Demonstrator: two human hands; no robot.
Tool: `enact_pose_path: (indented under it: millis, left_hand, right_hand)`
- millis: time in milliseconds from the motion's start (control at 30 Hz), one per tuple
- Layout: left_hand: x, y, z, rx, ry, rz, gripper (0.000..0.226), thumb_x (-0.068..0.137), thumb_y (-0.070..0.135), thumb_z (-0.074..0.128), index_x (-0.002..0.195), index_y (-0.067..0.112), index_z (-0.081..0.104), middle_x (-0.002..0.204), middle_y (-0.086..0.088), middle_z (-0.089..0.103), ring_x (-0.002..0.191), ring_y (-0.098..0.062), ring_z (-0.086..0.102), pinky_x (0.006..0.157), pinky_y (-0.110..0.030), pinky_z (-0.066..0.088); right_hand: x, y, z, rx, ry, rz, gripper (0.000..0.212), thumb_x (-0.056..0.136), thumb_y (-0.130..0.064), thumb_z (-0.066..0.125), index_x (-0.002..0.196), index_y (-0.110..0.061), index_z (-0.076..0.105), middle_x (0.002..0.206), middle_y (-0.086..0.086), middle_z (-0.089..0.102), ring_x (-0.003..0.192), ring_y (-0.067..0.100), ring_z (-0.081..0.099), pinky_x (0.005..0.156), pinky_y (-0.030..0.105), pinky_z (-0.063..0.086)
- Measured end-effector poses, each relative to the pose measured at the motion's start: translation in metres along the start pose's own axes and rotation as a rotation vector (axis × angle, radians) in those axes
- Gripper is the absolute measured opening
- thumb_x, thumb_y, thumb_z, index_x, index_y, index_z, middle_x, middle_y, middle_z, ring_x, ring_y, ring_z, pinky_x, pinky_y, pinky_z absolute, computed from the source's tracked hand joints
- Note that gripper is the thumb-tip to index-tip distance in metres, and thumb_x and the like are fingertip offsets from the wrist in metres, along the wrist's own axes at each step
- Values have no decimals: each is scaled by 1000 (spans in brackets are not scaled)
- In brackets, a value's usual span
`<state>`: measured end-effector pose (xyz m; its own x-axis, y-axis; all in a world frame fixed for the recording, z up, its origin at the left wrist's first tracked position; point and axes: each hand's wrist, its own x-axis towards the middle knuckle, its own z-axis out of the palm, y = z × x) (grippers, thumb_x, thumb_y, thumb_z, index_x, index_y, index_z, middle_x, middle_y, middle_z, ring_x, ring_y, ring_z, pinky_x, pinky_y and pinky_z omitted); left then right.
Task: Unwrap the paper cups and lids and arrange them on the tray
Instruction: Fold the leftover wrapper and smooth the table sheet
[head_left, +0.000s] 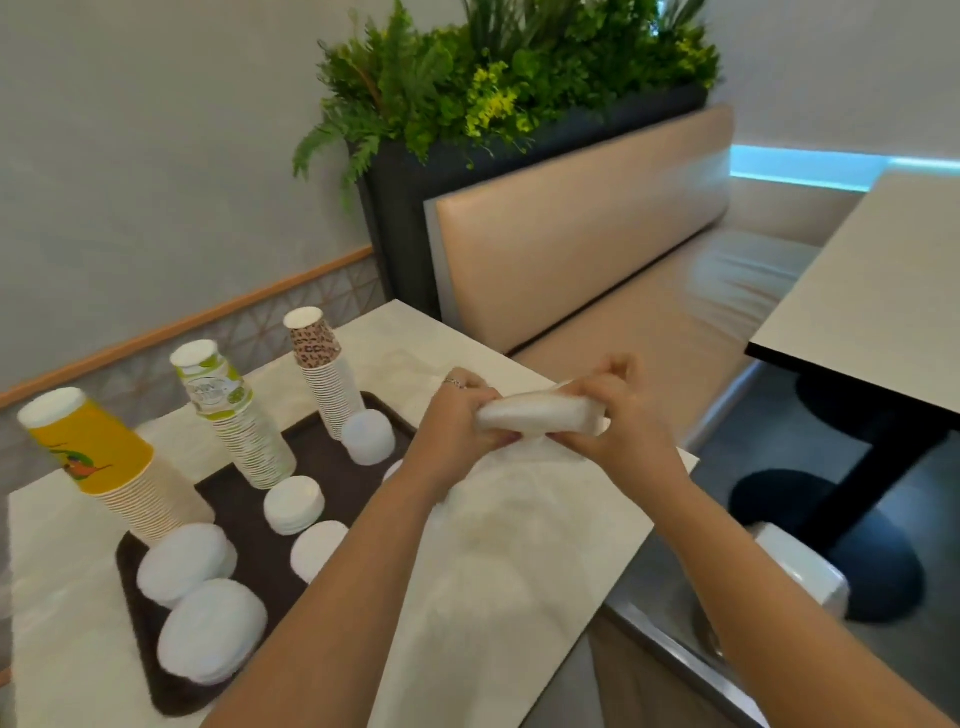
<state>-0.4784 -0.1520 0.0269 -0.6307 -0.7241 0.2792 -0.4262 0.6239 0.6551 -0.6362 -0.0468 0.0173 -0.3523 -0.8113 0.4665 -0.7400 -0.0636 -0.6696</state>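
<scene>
A dark brown tray lies on the white table. On it stand three upside-down cup stacks: yellow, green-patterned and brown-patterned. Several piles of white lids sit in front of them on the tray. Above the table's right part, my left hand and my right hand grip the two ends of a wrapped sleeve of white lids, held sideways between them. Loose clear wrap hangs below the sleeve.
A beige bench with a dark planter of greenery stands behind the table. Another table on a black pedestal is at the right. A white package lies low beside the table's right edge.
</scene>
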Motion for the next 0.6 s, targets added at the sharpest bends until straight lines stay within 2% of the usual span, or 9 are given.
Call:
enact_pose_path:
  millis: [67, 100, 167, 200, 300, 333, 400, 500, 600]
  left_hand:
    - [5, 10, 19, -71, -45, 40, 18, 71, 13, 81, 78, 2, 69, 109, 0, 53, 87, -12, 54, 72, -8, 36]
    - [8, 17, 31, -97, -73, 49, 16, 72, 12, 80, 79, 4, 69, 106, 2, 57, 86, -11, 55, 72, -9, 38]
    - [13, 30, 51, -148, -108, 41, 11, 74, 12, 77, 77, 10, 67, 81, 4, 61, 73, -8, 53, 64, -19, 37]
    - [16, 36, 61, -173, -120, 24, 14, 75, 13, 76, 71, 12, 63, 68, 6, 56, 65, -6, 48, 59, -22, 35]
    - [25, 52, 91, -250, -154, -14, 27, 76, 13, 74, 60, 24, 56, 53, 11, 51, 56, 1, 45, 54, -22, 34]
    - [30, 60, 105, -267, -173, -13, 26, 76, 14, 74, 61, 27, 57, 54, 12, 54, 56, 3, 47, 54, -21, 35]
    - [36, 75, 131, -281, -211, -32, 12, 74, 19, 71, 66, 19, 62, 59, 9, 58, 61, -1, 50, 58, -25, 39]
    - [51, 99, 184, -312, -291, -83, 9, 76, 15, 71, 74, 17, 62, 63, 10, 57, 65, -5, 51, 60, -23, 40]
    - [63, 111, 231, -302, -353, -122, 12, 71, 22, 72, 76, 19, 62, 65, 9, 58, 67, -4, 52, 59, -20, 39]
  right_hand:
    - [-8, 18, -16, 57, -41, 22, 35, 71, -21, 81, 99, -18, 61, 129, -12, 37, 91, -5, 51, 74, 4, 39]
    - [-13, 27, -26, 82, -58, 55, 37, 74, -22, 79, 104, -20, 58, 127, -13, 43, 93, -3, 51, 75, 4, 40]
    - [-23, 43, -45, 135, -70, 141, 41, 78, -24, 76, 111, -24, 53, 111, -14, 55, 91, 0, 53, 73, 4, 42]
    - [-28, 51, -54, 170, -74, 176, 43, 78, -23, 75, 113, -28, 50, 107, -16, 56, 92, -2, 55, 73, 3, 42]
    - [-41, 81, -81, 212, -108, 220, 53, 77, -22, 77, 121, -29, 49, 110, -17, 57, 98, -5, 57, 73, 4, 44]
    - [-44, 94, -92, 205, -97, 239, 53, 76, -21, 78, 122, -27, 51, 108, -13, 60, 97, -1, 59, 73, 4, 45]
    - [-52, 117, -108, 203, -36, 296, 48, 76, -17, 77, 117, -26, 56, 102, -8, 63, 93, 4, 61, 74, 5, 47]
    - [-64, 160, -137, 174, 37, 356, 38, 77, -14, 75, 111, -24, 62, 95, -2, 67, 89, 10, 63, 78, 17, 52]
    - [-76, 201, -157, 170, 56, 397, 35, 79, -9, 73, 99, -34, 61, 89, -4, 66, 85, 9, 61, 75, 19, 52]
